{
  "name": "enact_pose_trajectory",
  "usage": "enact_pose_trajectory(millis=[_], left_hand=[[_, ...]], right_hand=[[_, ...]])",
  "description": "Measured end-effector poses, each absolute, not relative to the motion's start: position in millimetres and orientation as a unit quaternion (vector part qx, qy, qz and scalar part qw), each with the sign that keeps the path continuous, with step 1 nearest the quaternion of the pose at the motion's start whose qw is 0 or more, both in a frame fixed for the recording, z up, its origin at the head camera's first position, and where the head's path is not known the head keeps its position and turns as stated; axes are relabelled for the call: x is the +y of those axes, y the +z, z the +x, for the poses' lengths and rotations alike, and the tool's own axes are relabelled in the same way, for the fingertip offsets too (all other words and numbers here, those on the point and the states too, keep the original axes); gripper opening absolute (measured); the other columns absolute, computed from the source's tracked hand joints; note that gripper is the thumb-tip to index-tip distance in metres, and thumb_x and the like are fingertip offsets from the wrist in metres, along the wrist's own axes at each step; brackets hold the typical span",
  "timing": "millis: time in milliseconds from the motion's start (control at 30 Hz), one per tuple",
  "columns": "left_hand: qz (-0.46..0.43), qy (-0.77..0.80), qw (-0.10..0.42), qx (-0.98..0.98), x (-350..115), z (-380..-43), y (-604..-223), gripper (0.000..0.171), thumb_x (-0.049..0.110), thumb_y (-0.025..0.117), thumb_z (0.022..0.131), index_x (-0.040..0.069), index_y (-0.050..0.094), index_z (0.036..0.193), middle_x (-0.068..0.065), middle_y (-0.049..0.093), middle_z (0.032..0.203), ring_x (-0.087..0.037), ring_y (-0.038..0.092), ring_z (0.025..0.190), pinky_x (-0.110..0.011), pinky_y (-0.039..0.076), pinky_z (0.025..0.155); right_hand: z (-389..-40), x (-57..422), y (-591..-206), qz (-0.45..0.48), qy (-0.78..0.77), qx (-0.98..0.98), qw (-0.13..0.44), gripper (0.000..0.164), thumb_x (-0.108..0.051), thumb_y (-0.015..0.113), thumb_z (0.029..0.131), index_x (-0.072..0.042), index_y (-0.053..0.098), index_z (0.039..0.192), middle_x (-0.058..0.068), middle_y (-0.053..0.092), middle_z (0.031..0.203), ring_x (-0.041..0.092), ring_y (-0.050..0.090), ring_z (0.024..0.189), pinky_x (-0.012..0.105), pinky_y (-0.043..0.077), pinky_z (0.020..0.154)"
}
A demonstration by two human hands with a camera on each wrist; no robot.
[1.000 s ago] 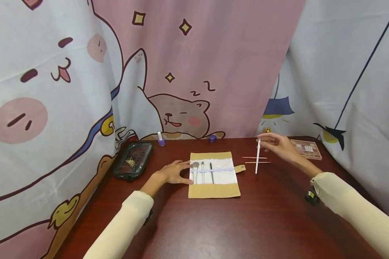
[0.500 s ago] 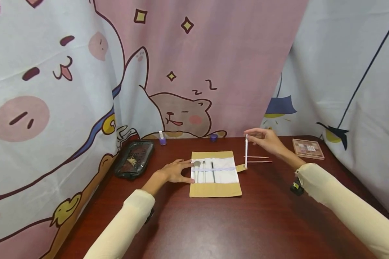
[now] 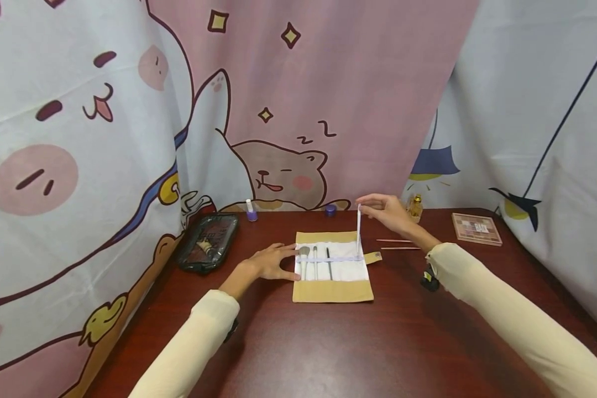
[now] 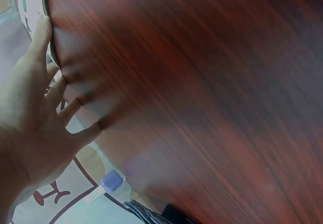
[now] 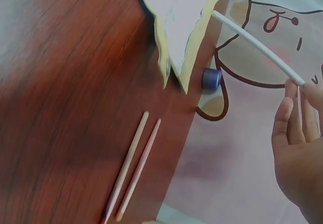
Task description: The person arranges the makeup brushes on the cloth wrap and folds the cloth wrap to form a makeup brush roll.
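A tan fabric brush roll [image 3: 333, 291] with a white lining lies unfolded on the table. Held under its pale band are a fluffy makeup brush [image 3: 304, 260], a slimmer brush [image 3: 315, 262] and a dark thin brush [image 3: 329, 265]. Spread fingers of my left hand [image 3: 271, 262] rest along the roll's left edge, also seen in the left wrist view. High over the right part of the roll, my right hand [image 3: 385, 211] pinches the top end of a slender white stick [image 5: 257, 45]. The stick hangs nearly upright, its lower end overlapping the band in the head view.
Two thin pinkish sticks [image 5: 132, 166] lie right of the roll. Behind are a purple nail polish bottle [image 3: 251, 211], a small purple jar [image 3: 330, 210] and a gold bottle [image 3: 415, 207]. A makeup palette [image 3: 476, 229] sits far right, a black clear-topped pouch [image 3: 208, 243] left.
My right hand has carried the white stick leftward, from above the pinkish sticks past the roll's strap to over its right pocket. My left hand has stayed at the roll's edge.
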State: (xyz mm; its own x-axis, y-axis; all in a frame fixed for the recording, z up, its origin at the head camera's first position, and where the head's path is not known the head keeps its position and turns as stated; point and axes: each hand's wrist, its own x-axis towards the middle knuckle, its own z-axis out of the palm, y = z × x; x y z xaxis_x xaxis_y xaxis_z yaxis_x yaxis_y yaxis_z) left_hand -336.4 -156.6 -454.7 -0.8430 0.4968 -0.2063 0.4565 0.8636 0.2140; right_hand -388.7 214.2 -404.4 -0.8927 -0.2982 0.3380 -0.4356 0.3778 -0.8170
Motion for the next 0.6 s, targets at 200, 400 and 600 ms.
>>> enact_pose_trajectory(millis=[200,400,600], left_hand=[[0.251,0.078,0.129,0.956,-156,-335,-454,0.088,0.070,0.070,0.087,0.031,0.042,0.160,0.007,0.028,0.170,-0.030,0.024,0.156,-0.066,0.034,0.113],[0.247,0.075,0.128,0.957,-156,-336,-456,0.087,0.069,0.071,0.088,0.030,0.042,0.161,0.005,0.028,0.171,-0.029,0.024,0.156,-0.066,0.034,0.113],[0.245,0.080,0.130,0.957,-156,-337,-456,0.087,0.068,0.071,0.088,0.030,0.042,0.161,0.005,0.028,0.171,-0.029,0.024,0.156,-0.067,0.034,0.113]], right_hand=[[-395,198,-410,0.220,0.519,-0.823,0.064,0.030,-0.016,0.071,0.101,0.001,0.071,0.126,0.021,0.073,0.120,0.039,0.072,0.106,0.024,0.057,0.075],[-399,185,-418,0.211,0.521,-0.824,0.069,0.027,-0.013,0.072,0.100,0.001,0.072,0.123,0.018,0.075,0.118,0.035,0.073,0.105,0.023,0.058,0.075],[-402,177,-429,0.212,0.522,-0.824,0.068,0.024,-0.010,0.071,0.100,0.001,0.073,0.121,0.019,0.074,0.119,0.038,0.073,0.104,0.026,0.059,0.074]])
